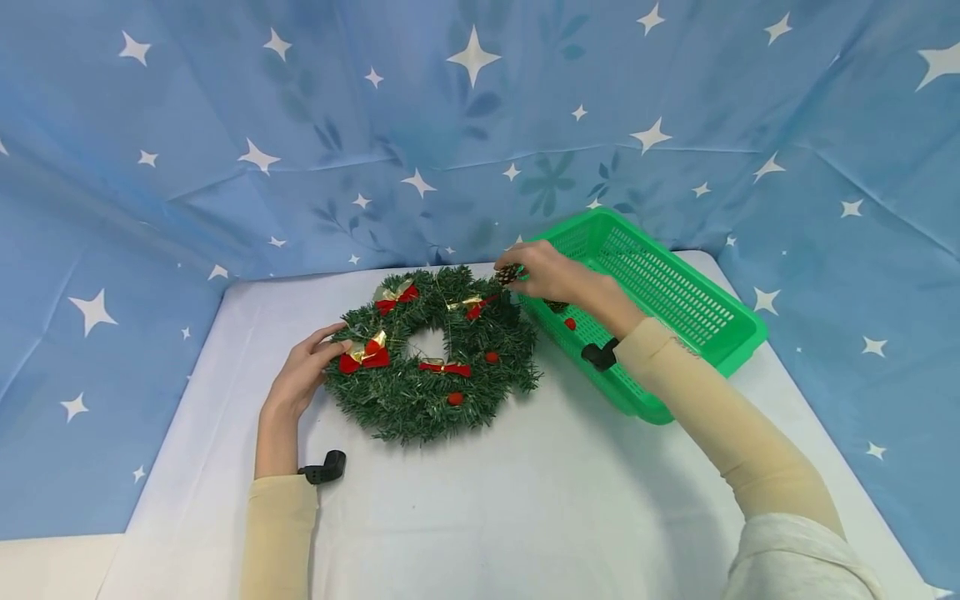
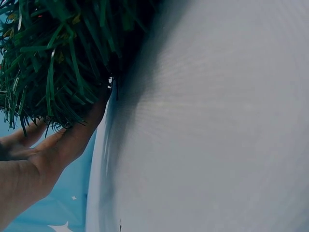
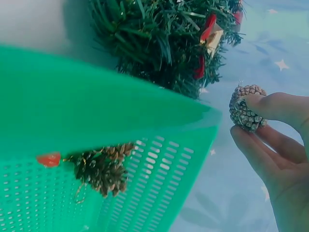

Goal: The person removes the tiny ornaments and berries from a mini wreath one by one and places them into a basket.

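1. While the left hand (image 1: 300,373) holds the left edge of the wreath (image 1: 408,400), its thumb lies on top beside a red and gold bow (image 1: 365,354) and its fingers reach underneath the greenery, leaving the hand partly closed around the rim
2. The right hand (image 1: 551,271) is partly closed too, pinching a pine cone (image 3: 247,108) between the thumb and the fingertips
3. That pine cone is held up by the far right side of the wreath, close to the left corner of the basket (image 1: 738,337); the right wrist view shows it against the backdrop (image 1: 225,108), apart from the greenery
4. The wreath lies on the white-covered table (image 1: 487,517), just left of the basket, and carries three further red bows: one at its far left, one at its far right and one at the near side of its central hole
5. Two small red balls (image 1: 455,399) sit in the greenery, on its near right part
6. The green basket stands at an angle on the table, with the right forearm crossing above it; inside are a second pine cone (image 3: 101,171) and a red piece (image 3: 48,159) near it
7. Both arms wear pale yellow sleeves (image 1: 281,533), with a black device (image 1: 326,468) at each wrist
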`<state>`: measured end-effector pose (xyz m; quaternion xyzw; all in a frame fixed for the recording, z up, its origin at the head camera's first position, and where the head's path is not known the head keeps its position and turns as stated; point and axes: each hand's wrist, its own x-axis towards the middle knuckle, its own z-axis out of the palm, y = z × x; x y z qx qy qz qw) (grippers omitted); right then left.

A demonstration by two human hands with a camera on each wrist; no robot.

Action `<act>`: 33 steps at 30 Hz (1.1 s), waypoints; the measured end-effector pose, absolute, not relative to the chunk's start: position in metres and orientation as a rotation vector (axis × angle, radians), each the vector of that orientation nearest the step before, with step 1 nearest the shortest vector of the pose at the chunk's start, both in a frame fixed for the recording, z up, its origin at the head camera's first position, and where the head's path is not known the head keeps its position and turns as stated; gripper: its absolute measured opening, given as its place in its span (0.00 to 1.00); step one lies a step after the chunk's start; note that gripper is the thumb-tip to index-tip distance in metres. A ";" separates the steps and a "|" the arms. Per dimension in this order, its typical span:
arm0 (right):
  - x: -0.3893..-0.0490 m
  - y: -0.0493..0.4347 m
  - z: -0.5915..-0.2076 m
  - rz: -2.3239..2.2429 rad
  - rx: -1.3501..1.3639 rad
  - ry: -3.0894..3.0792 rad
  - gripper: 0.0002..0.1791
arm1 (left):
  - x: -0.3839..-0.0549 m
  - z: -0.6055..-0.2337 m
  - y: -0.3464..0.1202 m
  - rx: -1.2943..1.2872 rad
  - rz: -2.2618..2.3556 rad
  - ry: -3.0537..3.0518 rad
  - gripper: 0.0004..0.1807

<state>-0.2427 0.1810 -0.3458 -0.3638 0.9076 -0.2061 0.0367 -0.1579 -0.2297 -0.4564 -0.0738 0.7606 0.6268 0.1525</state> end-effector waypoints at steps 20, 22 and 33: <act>-0.239 0.215 -0.352 -0.591 -1.040 2.872 0.20 | -0.159 -0.457 -0.232 -0.201 1.794 2.190 0.39; -0.239 0.219 -0.353 -0.589 -1.005 2.867 0.20 | -0.159 -0.457 -0.232 -0.207 1.795 2.186 0.39; -0.237 0.241 -0.374 -0.549 -0.887 2.838 0.21 | -0.159 -0.456 -0.231 -0.200 1.802 2.188 0.39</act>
